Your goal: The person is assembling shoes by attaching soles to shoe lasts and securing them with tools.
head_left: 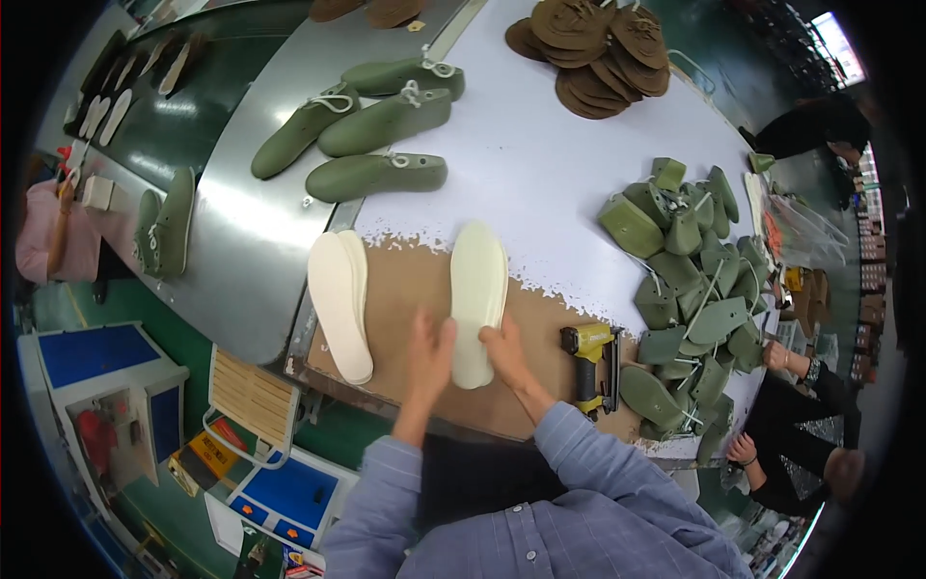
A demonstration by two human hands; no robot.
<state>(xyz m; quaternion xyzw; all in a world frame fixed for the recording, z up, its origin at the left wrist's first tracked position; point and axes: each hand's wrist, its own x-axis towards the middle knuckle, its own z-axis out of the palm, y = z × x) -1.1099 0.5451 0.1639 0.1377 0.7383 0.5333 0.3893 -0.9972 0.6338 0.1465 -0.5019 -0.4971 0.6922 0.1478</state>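
Pale insoles (473, 280): a pale green stack near the middle of the worktop (569, 183), toes pointing away from the person; the heel end is by the hands.
Right hand (511, 357): fingers closed on the right edge of the pale insoles near the heel, thumb on top; the fingertips beneath are hidden.
Left hand (427, 357): blurred, beside the left edge of the heel, fingers extended and apart from the thumb, gripping nothing; whether it touches the stack, I cannot tell.
Cream insoles (330, 299): lying overlapped to the left of the left hand, slightly slanted.
Worktop surface: white covering on the far part, its torn edge giving way to bare brown board on the near part.
Nail gun (586, 349): yellow and black, on the brown part, to the right of the right hand.
Loose lasts (381, 179): four green ones on the far left, some with white cord loops.
Last pile (714, 323): many green lasts heaped along the right side, just beyond the nail gun.
Brown uppers (598, 63): piled at the far edge.
Co-worker (801, 425): at the right, in dark clothes, one hand near the last pile.
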